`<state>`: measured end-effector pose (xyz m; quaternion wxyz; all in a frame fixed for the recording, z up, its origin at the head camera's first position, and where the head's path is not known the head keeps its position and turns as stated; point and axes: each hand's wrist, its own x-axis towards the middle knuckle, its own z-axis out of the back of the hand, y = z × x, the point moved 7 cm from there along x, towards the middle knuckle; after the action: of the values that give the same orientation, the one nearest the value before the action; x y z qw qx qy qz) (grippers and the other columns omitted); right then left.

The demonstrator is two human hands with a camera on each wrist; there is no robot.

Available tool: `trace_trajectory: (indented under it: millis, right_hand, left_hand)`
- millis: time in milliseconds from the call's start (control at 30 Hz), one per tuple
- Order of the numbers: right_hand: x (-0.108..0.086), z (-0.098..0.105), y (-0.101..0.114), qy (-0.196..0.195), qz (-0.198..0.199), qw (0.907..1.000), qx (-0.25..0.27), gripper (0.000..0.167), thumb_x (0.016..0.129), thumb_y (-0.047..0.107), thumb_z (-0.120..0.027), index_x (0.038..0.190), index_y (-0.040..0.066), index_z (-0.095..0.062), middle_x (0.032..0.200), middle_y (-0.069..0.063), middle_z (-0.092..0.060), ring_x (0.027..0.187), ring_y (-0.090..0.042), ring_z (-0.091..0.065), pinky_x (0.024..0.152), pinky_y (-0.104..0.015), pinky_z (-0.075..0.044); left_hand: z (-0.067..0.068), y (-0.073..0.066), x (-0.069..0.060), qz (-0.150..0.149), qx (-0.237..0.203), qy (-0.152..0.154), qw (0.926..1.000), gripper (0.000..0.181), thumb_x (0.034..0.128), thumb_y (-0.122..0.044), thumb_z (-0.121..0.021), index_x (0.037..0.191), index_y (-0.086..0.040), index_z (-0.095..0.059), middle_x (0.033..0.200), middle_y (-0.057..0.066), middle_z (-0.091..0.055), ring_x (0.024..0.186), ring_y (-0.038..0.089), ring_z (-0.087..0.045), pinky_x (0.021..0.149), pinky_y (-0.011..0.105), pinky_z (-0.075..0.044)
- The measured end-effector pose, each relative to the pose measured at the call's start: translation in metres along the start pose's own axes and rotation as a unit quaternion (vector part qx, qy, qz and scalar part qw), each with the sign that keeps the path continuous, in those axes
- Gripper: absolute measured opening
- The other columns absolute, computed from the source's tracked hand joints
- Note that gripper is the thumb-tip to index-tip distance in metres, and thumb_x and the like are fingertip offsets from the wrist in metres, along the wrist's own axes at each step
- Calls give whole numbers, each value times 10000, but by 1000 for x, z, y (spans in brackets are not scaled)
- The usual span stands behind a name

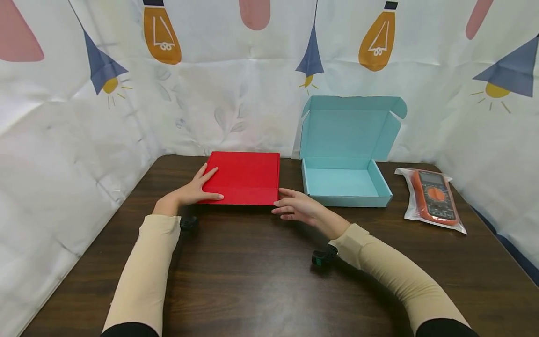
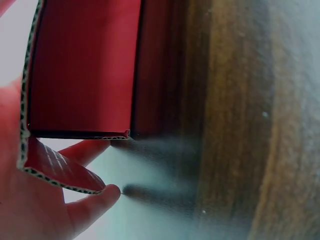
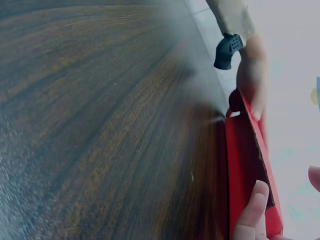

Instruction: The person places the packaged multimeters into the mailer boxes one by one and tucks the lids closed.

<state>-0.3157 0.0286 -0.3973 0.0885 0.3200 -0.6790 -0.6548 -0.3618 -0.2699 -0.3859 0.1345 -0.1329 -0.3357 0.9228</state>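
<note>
A red cardboard box (image 1: 246, 175) lies on the table with its lid down over it. In the left wrist view, a gap shows under the lid, and a small side flap (image 2: 62, 172) sticks out at the end. My left hand (image 1: 191, 188) rests on the box's left side with fingers spread and thumb along the lid's front; two fingertips show by the flap in the left wrist view. My right hand (image 1: 301, 208) is at the front right corner, its fingers extended. In the right wrist view, one finger (image 3: 252, 210) touches the box at the lid's edge.
Right of the red box stands a light blue box (image 1: 347, 200) with its lid raised. Further right lies an orange and black multimeter (image 1: 435, 194) in a clear plastic bag. A patterned white cloth (image 1: 252, 84) hangs behind the dark wooden table (image 1: 252, 276).
</note>
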Motion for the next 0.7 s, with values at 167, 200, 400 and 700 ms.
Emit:
trace_trajectory:
  millis: [167, 200, 400, 700]
  right_hand:
    - [-1, -1, 0, 5, 10, 10000, 4, 728, 1031, 138, -550, 1625, 6, -150, 1503, -214, -469, 1132, -236, -669, 919, -314, -529]
    - [-1, -1, -1, -12, -5, 10000, 18, 725, 1032, 135, -550, 1626, 9, -153, 1511, -213, -466, 1151, -248, -664, 941, -325, -523]
    - [-2, -2, -2, 17, -56, 10000, 23, 722, 1040, 122, -532, 1635, 26, -133, 1557, -212, -427, 1270, -315, -601, 1031, -391, -481]
    - [1, 2, -7, 296, -213, 9964, -767, 805, 1028, 149, -563, 1657, 132, -61, 1635, -217, -258, 1204, -329, -626, 950, -398, -528]
  left_hand:
    - [1, -1, -1, -90, -194, 47, 9998, 1070, 888, -318, -730, 1646, -74, -14, 1663, 228, 142, 1457, 503, -54, 1081, 656, -374]
    - [1, -1, -1, -96, -207, 52, 9997, 1071, 888, -315, -730, 1646, -74, -13, 1663, 227, 142, 1456, 503, -55, 1080, 655, -376]
    - [0, -1, 1, -129, -139, 68, 9998, 1069, 890, -320, -730, 1645, -67, -17, 1663, 229, 144, 1460, 503, -45, 1093, 660, -354]
    - [0, 4, 1, -33, 182, -228, 9996, 1044, 895, -367, -750, 1654, -99, -85, 1679, 216, 138, 1489, 499, -44, 1099, 654, -359]
